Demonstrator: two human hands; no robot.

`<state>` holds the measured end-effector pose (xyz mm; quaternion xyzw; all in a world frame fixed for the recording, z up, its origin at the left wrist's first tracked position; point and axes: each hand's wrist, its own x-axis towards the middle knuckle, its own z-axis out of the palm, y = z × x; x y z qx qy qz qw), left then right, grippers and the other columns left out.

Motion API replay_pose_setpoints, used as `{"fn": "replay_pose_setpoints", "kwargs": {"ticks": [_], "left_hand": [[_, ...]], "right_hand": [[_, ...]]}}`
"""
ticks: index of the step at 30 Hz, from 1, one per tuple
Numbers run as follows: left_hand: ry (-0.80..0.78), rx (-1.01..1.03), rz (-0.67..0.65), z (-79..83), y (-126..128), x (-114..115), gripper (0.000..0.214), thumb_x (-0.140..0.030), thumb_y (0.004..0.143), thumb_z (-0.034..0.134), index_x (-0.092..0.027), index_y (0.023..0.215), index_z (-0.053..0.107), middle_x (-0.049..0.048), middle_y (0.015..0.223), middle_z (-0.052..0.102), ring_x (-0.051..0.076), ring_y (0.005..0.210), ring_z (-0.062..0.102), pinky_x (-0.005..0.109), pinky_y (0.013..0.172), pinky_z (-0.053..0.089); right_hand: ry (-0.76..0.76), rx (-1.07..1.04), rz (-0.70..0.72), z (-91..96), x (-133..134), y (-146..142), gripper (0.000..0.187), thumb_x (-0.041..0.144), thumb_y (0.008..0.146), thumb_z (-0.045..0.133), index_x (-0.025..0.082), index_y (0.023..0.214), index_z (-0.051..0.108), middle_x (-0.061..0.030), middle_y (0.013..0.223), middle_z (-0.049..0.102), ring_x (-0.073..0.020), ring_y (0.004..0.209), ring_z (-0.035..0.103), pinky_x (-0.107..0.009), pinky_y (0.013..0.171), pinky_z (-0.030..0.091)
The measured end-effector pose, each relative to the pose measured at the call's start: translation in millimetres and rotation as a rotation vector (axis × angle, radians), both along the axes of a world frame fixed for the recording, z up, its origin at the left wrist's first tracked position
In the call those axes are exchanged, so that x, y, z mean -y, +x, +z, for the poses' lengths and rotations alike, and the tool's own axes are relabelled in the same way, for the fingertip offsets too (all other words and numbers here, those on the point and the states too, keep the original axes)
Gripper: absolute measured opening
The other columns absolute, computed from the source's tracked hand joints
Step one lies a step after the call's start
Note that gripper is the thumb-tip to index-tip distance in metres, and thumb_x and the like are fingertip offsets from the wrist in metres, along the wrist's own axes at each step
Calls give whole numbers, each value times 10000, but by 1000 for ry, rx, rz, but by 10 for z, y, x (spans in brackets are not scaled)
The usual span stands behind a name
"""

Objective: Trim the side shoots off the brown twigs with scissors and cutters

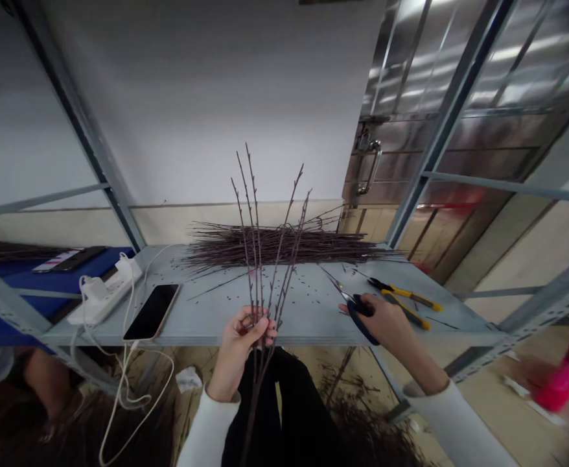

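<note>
Head view: left hand up at the shelf's near edge, fingers wrapped tight round a few twigs, tips fanning straight up. Right hand rests on the shelf to the right, closed over scissors, blades pointing far-left. Pliers just beyond; a pile lies far back.

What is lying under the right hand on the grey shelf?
Scissors with dark handles lie under the right hand; their blades stick out leftward. The hand covers part of the handles.
</note>
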<state>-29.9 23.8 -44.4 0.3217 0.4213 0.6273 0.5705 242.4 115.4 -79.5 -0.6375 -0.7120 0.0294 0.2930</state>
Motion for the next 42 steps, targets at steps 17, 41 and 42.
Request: {"fn": "replay_pose_setpoints", "kwargs": {"ticks": [17,41,42], "left_hand": [[64,-32,-62,-57,-54,-75,306,-347,662,809,-139,877,745,76,791,746,128,672,650,202,629,514],[35,-139,-40,-381,-318,143,271,-338,670,806,-146,843,727,35,728,734,122,632,641,200,616,500],[23,-147,-27,-434,-348,202,269,-342,669,806,-150,838,725,36,738,737,134,660,655,205,623,503]], "right_hand": [[-158,-518,269,-10,-138,-475,457,540,877,375,181,818,650,-130,869,711,-255,831,666,-390,744,509],[-491,-1299,562,51,583,-1532,461,535,729,690,173,1007,625,-37,816,721,-177,684,681,-336,699,563],[-478,-1307,532,9,634,-1573,480,549,743,672,173,1037,620,-50,866,720,-187,724,685,-343,719,561]]}}
